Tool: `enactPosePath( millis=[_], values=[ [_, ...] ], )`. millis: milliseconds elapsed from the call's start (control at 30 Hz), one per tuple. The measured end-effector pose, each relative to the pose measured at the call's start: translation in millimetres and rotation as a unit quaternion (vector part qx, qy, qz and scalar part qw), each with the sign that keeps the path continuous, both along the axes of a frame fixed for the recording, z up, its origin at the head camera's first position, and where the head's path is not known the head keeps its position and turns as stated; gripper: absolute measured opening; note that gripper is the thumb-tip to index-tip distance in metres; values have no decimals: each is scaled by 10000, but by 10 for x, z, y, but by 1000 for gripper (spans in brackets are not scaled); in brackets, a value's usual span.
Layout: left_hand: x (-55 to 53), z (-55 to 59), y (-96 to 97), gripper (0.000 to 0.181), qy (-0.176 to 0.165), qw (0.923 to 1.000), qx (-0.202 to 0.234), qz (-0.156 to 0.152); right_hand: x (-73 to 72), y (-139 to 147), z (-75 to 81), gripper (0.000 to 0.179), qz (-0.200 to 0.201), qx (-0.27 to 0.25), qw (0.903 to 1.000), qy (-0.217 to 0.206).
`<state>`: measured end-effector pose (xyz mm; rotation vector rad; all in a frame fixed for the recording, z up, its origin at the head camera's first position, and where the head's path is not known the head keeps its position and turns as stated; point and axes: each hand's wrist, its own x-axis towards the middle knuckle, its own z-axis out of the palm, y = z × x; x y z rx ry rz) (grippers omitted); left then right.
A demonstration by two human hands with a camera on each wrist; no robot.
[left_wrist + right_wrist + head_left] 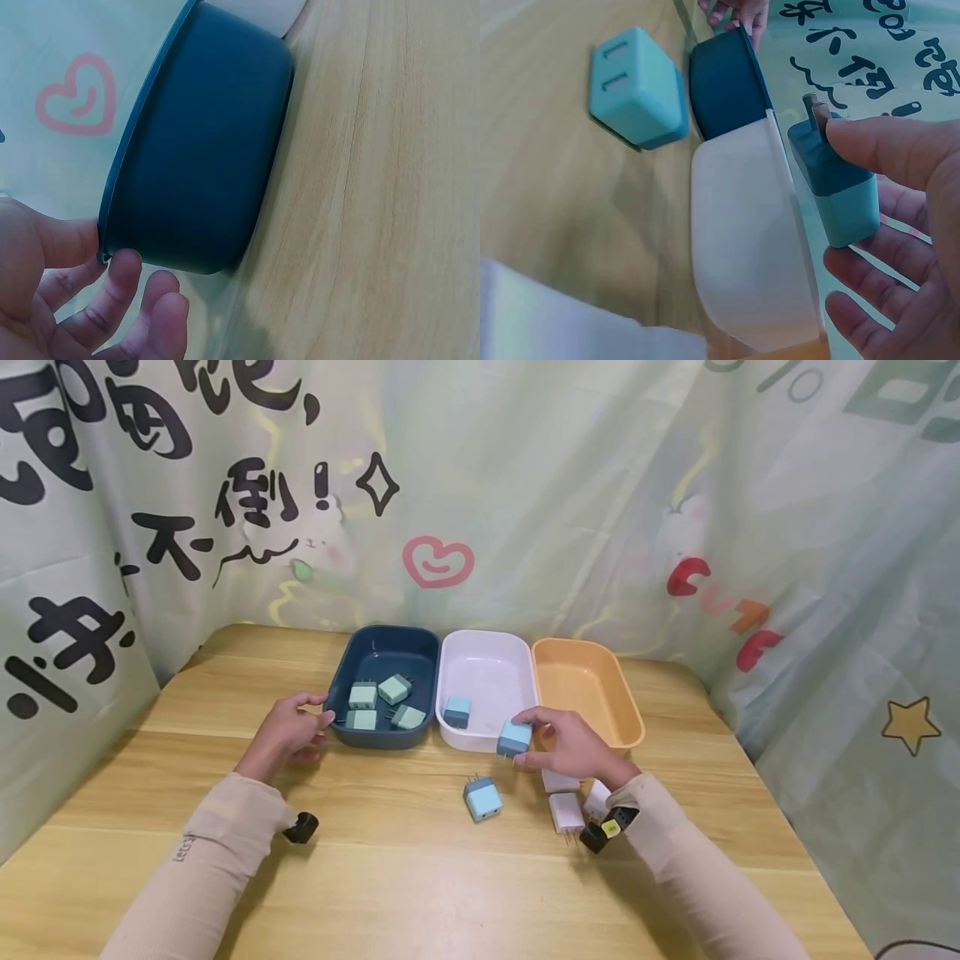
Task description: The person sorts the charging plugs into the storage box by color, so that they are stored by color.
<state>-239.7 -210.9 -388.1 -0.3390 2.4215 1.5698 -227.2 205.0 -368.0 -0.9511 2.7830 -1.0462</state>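
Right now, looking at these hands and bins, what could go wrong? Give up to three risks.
The held blue charger could slip, since the right hand has it by thumb and fingertips. It might also catch on the front rim of the white bin, which looks close by. The left hand pinches the rim of the dark blue bin; a tug might jostle the green chargers inside.
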Motion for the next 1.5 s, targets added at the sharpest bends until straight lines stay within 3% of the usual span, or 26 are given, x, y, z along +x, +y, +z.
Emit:
enactPosePath(
  millis=[567,1167,1500],
  values=[
    [4,-15,-7,50,82,10000,-37,-27,-408,-92,37,46,-570,-184,9979,-245],
    [-8,-26,-10,53,107,9999,-7,-24,-887,-196,1,49,-750,-209,9958,-480],
    [-8,-32,-9,53,118,9999,-37,27,-1030,-233,-27,46,-764,-296,9936,-775]
  ],
)
